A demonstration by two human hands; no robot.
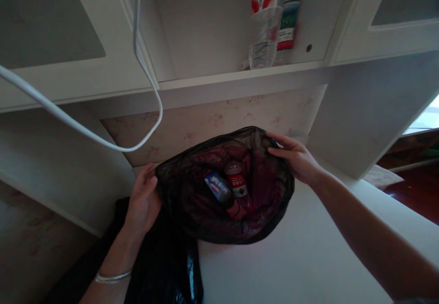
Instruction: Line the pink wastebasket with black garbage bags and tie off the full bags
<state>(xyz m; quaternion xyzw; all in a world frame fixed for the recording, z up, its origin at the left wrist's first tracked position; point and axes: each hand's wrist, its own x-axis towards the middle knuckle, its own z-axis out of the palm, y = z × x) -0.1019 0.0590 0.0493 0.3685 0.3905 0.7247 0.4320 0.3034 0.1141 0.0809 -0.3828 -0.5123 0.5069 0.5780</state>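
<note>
A black bin liner (pixel 274 231) is spread open over the rim of what looks like a reddish bin, whose colour shows dimly through the thin plastic. My left hand (pixel 143 201) grips the left edge of the liner, thumb on top. At the upper right edge my right hand (pixel 297 157) pinches the same liner between thumb and fingers. Down inside lie a plastic bottle with a red label (pixel 236 181) and a blue packet (pixel 218 185). Part of a dark cylinder shows below the packet. More black plastic (pixel 164 258) hangs under my left wrist.
A white desk top (pixel 247 272) lies beneath. Above is a white cabinet shelf (pixel 206 81) holding a clear bottle (pixel 265 29) and a green-and-red can (pixel 288 25). A white cable (pixel 55 109) loops down at the left. Side panels (pixel 370 107) stand on either side.
</note>
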